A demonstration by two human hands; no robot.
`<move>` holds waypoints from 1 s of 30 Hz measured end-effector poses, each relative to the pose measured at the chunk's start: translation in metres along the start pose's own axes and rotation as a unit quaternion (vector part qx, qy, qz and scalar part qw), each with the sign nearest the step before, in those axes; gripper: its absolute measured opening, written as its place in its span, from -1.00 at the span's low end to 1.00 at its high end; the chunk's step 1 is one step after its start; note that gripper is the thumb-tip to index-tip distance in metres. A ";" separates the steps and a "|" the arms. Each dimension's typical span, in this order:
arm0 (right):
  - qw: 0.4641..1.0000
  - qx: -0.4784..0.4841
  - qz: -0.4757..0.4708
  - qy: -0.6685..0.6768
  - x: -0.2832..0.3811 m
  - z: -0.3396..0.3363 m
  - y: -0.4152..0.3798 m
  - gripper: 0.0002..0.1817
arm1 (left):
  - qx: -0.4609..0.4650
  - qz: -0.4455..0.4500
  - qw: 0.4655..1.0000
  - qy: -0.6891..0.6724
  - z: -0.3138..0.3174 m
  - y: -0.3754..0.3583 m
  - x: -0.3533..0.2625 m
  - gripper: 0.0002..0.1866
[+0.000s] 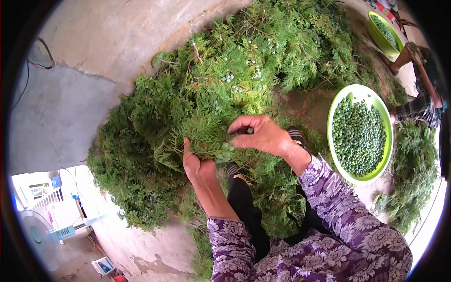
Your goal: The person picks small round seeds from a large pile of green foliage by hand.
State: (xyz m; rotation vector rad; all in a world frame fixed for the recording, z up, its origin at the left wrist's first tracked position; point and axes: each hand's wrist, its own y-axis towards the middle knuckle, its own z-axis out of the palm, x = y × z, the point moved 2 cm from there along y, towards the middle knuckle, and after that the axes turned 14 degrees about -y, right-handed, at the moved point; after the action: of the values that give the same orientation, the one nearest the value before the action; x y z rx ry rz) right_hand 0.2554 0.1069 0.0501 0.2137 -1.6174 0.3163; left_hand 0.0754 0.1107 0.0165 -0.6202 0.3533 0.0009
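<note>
My left hand (196, 164) is closed around a leafy evergreen sprig (202, 134), thumb up along its left side. Pale green seed cones (225, 152) hang at the sprig's lower right. Just right of it is my right hand (263, 136), thumb and forefinger curved toward the cones with a gap between their tips. A small round green cone (250, 130) shows inside its curled fingers. To the right stands a lime-green basin (332, 145) holding a heap of such green cones (359, 136).
A large pile of cut evergreen branches (141, 122) lies ahead and to the left, with more around my feet. Another person's bare leg and arm (418, 70) are at right, near a second green basin (392, 51). A fan (37, 232) stands lower left.
</note>
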 end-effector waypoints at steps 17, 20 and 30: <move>0.943 0.071 -0.042 -0.322 -0.005 0.024 -0.011 -0.78 | -0.051 0.062 0.996 -0.025 0.003 -0.009 -0.009 -0.62; 0.974 0.180 0.135 -0.021 0.005 0.004 -0.020 -0.81 | -0.039 0.068 0.994 -0.071 -0.026 0.012 -0.028 -0.62; 0.984 0.032 0.115 0.130 -0.005 0.010 -0.009 -0.76 | -0.068 0.066 0.995 0.044 0.006 -0.009 -0.004 -0.70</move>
State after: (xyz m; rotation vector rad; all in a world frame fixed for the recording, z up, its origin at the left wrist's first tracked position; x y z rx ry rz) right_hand 0.2494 0.0953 0.0453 0.0302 -1.3753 0.5515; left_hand 0.0746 0.1069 0.0278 -0.7312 0.4823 0.1256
